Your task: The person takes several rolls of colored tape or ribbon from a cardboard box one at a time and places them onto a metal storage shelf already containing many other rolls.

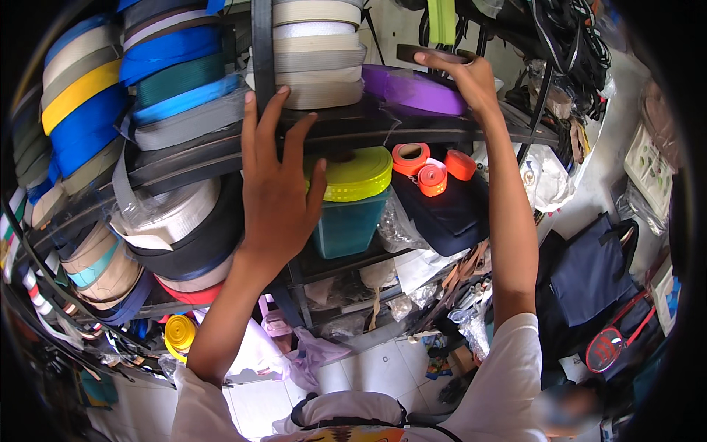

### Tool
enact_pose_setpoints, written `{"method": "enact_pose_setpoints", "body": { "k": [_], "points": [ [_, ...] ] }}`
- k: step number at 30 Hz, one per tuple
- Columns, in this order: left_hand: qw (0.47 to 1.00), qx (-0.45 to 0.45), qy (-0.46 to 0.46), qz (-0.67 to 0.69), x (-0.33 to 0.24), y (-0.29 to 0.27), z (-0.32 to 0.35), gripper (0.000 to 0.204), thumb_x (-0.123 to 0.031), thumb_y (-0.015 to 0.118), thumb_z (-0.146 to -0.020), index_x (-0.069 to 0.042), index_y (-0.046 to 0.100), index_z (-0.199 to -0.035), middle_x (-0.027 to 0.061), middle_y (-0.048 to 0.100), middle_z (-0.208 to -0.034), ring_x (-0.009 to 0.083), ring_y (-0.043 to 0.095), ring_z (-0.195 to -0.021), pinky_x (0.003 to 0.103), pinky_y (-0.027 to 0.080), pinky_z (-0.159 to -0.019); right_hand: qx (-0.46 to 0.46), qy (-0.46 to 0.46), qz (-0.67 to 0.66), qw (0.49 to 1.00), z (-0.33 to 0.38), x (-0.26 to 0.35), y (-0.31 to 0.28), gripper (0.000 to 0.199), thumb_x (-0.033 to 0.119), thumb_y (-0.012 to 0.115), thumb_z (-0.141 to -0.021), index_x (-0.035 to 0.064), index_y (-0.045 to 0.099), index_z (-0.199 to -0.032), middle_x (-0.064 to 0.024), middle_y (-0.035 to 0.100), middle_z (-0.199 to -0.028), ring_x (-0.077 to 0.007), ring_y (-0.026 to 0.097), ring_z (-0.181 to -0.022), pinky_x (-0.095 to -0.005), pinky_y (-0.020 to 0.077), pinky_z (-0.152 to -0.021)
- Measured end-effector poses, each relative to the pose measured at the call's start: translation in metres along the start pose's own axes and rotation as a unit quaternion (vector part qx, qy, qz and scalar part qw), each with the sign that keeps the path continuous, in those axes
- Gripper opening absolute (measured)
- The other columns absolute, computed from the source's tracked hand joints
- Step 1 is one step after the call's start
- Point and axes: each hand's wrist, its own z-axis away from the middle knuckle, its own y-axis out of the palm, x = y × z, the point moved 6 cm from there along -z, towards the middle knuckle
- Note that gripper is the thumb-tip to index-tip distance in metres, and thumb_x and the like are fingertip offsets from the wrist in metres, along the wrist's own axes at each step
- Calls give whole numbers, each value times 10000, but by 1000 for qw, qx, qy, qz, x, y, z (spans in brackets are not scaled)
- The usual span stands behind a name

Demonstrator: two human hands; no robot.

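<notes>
My left hand point(280, 177) is open, its fingers spread upward against the front edge of the dark shelf point(202, 158), beside the black upright post point(263, 44). Just above its fingertips stands a stack of white and beige webbing rolls point(318, 59). Farther right, my right hand point(468, 77) is closed on a dark webbing roll point(412, 53), thumb on top. Directly below that roll lie purple webbing rolls point(416, 90), resting on the shelf. A lime-green strap point(442, 22) hangs behind the dark roll.
Blue, yellow, green and grey webbing rolls point(173, 62) fill the left shelf. Underneath, a yellow-green reflective roll point(357, 173) sits on a teal container point(353, 228), beside orange rolls point(432, 178). Bags point(593, 269) lie at right. A person point(567, 409) appears blurred at lower right.
</notes>
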Motion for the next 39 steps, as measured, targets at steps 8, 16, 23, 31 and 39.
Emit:
{"method": "enact_pose_setpoints", "body": {
  "k": [8, 16, 23, 31, 39],
  "points": [
    [1000, 7, -17, -15, 0, 7, 2, 478, -40, 621, -817, -61, 490, -1276, 165, 323, -1445, 453, 150, -1401, 526, 192, -1119, 30, -36, -42, 998, -11, -5, 5, 603, 491, 786, -629, 28, 731, -1011, -122, 698, -969, -199, 640, -864, -302, 464, -853],
    [999, 37, -16, -23, 3, 3, 5, 499, -17, 626, -797, -51, 496, -1278, 140, 433, -1367, 443, 167, -1400, 514, 199, -1122, 40, -219, -127, 967, 61, 55, 8, 777, 305, 886, -562, -53, 581, -1181, -133, 652, -1096, -204, 623, -992, -309, 453, -919],
    [955, -171, -128, 206, 35, -26, -4, 288, -64, 518, -944, 38, 498, -1213, 226, 542, -1209, 320, 590, -1117, 359, 488, -899, 15, -473, -170, 864, 76, 96, 38, 1031, 226, 926, -500, -6, 403, -1358, -186, 493, -1317, -312, 487, -1229, -397, 388, -1037],
    [944, -34, -207, 255, 65, -31, -47, 290, -75, 480, -952, 71, 530, -1198, 202, 668, -1026, 258, 669, -957, 323, 494, -849, 24, -507, -120, 853, 69, 123, 65, 1086, 263, 928, -533, 15, 337, -1410, -169, 426, -1397, -290, 433, -1291, -398, 348, -1077],
    [939, -43, -240, 242, 84, -31, -49, 301, -31, 630, -858, 84, 584, -1132, 184, 684, -973, 227, 692, -839, 304, 538, -735, 135, -467, -91, 869, 76, 131, 92, 1011, 317, 780, -725, 58, 164, -1484, -152, 281, -1500, -276, 233, -1415, -450, 168, -1163]
  ]
}}
